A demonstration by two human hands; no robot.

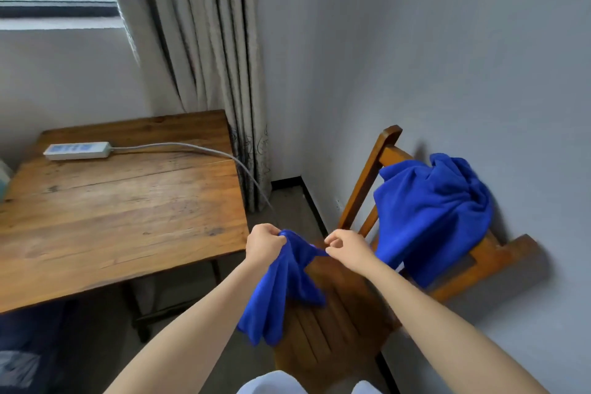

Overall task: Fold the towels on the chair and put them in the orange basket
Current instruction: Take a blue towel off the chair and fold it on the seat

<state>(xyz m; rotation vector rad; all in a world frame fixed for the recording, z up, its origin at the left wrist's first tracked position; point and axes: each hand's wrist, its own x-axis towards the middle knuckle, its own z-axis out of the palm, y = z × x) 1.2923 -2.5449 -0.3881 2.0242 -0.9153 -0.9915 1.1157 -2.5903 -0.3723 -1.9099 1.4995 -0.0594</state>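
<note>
Forearms reached from the bottom edge toward a blue towel (281, 291) held up over the front of the chair (345, 323) seat. The left grip (265, 245) was curled tight round a bunched top corner. The right grip (343, 246) pinched the same top edge just beside it, and most of the cloth hung below the left grip, unfolded. A second blue towel (431, 211) lay crumpled over the chair's back rail, untouched. No folded towel or orange basket showed, so the task looked barely begun, with both towels yet to be folded and stowed.
</note>
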